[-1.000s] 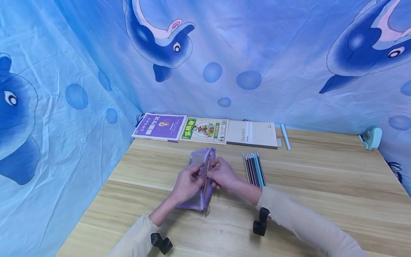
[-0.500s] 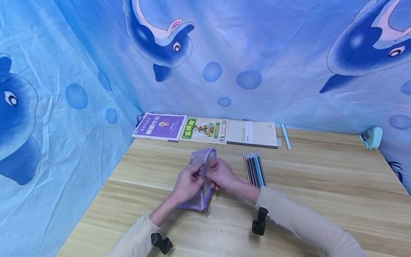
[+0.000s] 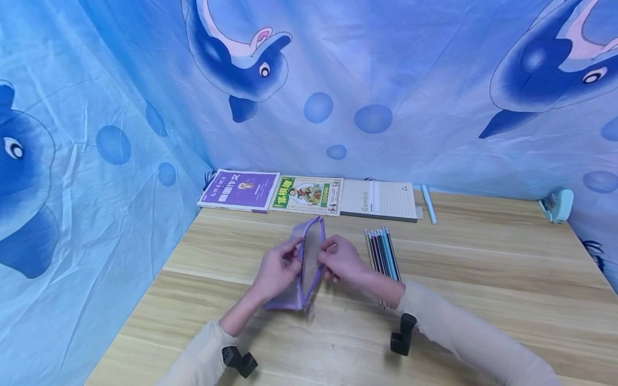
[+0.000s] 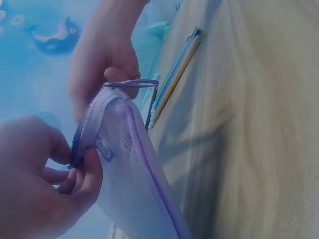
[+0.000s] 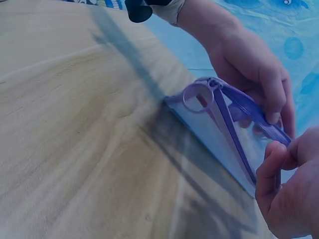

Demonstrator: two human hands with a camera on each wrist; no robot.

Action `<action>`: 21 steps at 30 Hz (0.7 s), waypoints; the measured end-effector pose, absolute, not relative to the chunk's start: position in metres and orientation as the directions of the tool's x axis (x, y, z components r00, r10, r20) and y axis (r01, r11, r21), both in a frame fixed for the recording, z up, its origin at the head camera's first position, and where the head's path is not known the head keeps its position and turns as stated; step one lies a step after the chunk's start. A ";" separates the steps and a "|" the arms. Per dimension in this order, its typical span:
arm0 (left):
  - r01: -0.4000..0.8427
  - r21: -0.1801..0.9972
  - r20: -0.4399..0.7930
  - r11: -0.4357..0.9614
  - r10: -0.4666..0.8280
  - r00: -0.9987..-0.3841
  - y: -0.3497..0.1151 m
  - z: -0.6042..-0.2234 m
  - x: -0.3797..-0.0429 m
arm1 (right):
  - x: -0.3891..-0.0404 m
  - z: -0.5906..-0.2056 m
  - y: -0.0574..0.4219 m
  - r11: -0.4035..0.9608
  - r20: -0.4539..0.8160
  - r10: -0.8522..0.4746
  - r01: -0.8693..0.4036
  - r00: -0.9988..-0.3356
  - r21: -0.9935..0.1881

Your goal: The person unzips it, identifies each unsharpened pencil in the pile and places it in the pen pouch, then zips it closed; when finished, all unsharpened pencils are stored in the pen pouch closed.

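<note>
A purple mesh pencil case [image 3: 311, 257] is being held on the table [image 3: 458, 257], between the two hands and in front of the person, with its long zipped mouth facing upward. One edge of the mouth is being pinched between the thumb and fingers of the left hand [image 3: 276, 271], while the opposite edge is being gripped between the thumb and forefinger of the right hand [image 3: 344, 260]. The two edges are being held apart, apparently because the soft mesh would otherwise sag together and hide the inside; what is lying within cannot be made out. A ring [image 5: 184, 99] is hanging at the near end of the zip, probably as a pull. A row of pencils [image 3: 381, 249] is lying just beyond the right hand, partly covered by the forearm, seemingly kept side by side within easy reach. Along the back, a purple book [image 3: 240, 190], a green picture book [image 3: 309, 194], a notebook [image 3: 378, 199] and a light blue pen [image 3: 428, 203] are being kept in line, perhaps so that the working space in front is left free.
</note>
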State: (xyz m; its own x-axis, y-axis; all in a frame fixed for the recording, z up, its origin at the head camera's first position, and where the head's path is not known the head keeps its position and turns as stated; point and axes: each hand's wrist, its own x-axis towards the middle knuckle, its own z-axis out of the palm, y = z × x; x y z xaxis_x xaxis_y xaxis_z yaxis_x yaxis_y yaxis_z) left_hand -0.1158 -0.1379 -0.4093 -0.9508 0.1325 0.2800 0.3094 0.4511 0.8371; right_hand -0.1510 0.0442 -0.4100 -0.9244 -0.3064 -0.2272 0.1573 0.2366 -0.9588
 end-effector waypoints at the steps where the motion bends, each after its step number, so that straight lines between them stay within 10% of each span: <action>1: 0.305 0.840 0.278 0.449 0.126 -0.952 -0.138 -0.408 -0.116 | -0.151 -0.408 0.047 0.238 -0.219 -0.297 0.151 -0.929 -0.960; 21: 0.286 0.848 0.255 0.447 0.128 -0.958 -0.133 -0.413 -0.118 | -0.181 -0.404 0.131 0.558 -0.212 -0.287 0.018 -0.934 -0.830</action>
State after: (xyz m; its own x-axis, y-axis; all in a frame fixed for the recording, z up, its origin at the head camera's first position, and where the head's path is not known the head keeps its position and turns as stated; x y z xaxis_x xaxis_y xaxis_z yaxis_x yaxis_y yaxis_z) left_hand -0.1180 -0.1330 -0.4126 -0.9583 0.1281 0.2553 0.2856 0.4472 0.8476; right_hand -0.1807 0.1311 -0.4037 -0.9342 -0.2867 -0.2124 0.0175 0.5577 -0.8299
